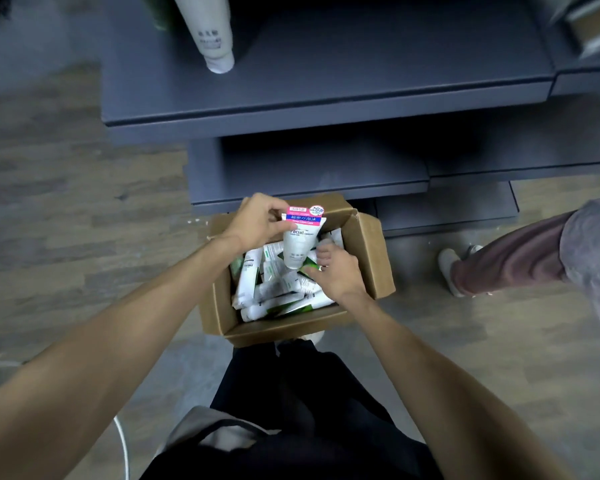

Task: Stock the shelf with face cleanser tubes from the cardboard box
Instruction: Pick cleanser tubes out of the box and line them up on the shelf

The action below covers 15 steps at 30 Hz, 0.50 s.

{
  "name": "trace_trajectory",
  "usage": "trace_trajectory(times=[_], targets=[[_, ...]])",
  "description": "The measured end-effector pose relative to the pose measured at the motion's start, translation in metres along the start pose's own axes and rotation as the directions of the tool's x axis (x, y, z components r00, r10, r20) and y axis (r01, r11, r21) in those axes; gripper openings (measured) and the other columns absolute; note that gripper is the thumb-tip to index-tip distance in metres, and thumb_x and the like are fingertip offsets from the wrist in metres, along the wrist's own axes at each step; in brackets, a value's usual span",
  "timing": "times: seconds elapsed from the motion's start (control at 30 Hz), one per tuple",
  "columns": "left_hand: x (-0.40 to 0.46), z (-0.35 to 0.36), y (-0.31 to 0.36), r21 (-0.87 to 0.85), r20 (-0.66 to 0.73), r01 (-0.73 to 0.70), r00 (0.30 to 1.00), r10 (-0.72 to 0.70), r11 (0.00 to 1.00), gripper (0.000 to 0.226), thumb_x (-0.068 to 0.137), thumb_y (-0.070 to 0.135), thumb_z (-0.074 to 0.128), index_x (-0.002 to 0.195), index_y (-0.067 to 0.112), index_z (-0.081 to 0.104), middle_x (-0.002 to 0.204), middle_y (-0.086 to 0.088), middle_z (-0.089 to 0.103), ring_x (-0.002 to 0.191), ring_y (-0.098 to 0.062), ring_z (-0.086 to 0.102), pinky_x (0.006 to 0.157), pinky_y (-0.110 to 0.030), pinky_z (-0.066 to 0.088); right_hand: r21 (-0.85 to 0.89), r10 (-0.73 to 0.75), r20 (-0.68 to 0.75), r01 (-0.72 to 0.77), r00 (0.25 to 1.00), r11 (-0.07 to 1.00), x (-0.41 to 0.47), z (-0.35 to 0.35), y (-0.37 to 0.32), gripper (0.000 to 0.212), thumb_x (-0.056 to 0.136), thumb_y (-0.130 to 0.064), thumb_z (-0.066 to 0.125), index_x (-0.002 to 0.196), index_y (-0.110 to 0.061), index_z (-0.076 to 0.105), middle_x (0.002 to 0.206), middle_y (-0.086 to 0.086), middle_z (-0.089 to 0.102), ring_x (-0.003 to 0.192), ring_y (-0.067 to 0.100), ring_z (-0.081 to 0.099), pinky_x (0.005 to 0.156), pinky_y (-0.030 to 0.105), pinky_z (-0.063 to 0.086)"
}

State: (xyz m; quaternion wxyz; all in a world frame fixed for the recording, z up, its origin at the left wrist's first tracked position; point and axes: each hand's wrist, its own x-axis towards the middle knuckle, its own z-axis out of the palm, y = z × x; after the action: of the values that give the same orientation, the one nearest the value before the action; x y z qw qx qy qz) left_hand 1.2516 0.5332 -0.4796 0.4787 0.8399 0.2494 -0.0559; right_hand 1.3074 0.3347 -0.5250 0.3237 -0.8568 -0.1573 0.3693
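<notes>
Two hands over the box (368, 258): left hand (257, 221) grips a tube (300, 242); right hand (333, 271) pinches another tube (307, 270).

A wood-patterned floor (66, 216) is seen around the fixture. At the right edge, another person's leg in dark red trousers (510, 258) is shown, with a pale shoe (448, 268) planted on the floor. A white cable (123, 445) is laid at lower left.
</notes>
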Motion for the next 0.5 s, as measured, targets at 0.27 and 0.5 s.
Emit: trace_trajectory(times=[0.27, 0.5], targets=[[-0.010, -0.063, 0.064, 0.055, -0.112, -0.183, 0.976, 0.188, 0.982, 0.017, 0.077, 0.021, 0.082, 0.083, 0.009, 0.072, 0.080, -0.006, 0.073, 0.070, -0.007, 0.061, 0.073, -0.029, 0.052, 0.151, -0.181, -0.110, 0.196, 0.977, 0.969, -0.001, -0.024, -0.070, 0.041, 0.079, -0.021, 0.081, 0.114, -0.011, 0.062, 0.104, 0.004, 0.071, 0.092, 0.010, 0.068, 0.089, 0.028, 0.056], [-0.020, -0.128, 0.098, 0.095, -0.229, -0.263, 0.933, 0.278, 0.960, 0.020, 0.079, 0.020, 0.080, 0.094, 0.008, 0.075, 0.092, -0.003, 0.076, 0.079, -0.009, 0.070, 0.076, -0.018, 0.054, 0.171, -0.349, -0.177, 0.377, 0.920, 0.910, 0.014, -0.041, -0.135, 0.042, 0.077, -0.021, 0.082, 0.114, -0.015, 0.061, 0.098, 0.001, 0.071, 0.087, 0.004, 0.069, 0.083, 0.023, 0.058]])
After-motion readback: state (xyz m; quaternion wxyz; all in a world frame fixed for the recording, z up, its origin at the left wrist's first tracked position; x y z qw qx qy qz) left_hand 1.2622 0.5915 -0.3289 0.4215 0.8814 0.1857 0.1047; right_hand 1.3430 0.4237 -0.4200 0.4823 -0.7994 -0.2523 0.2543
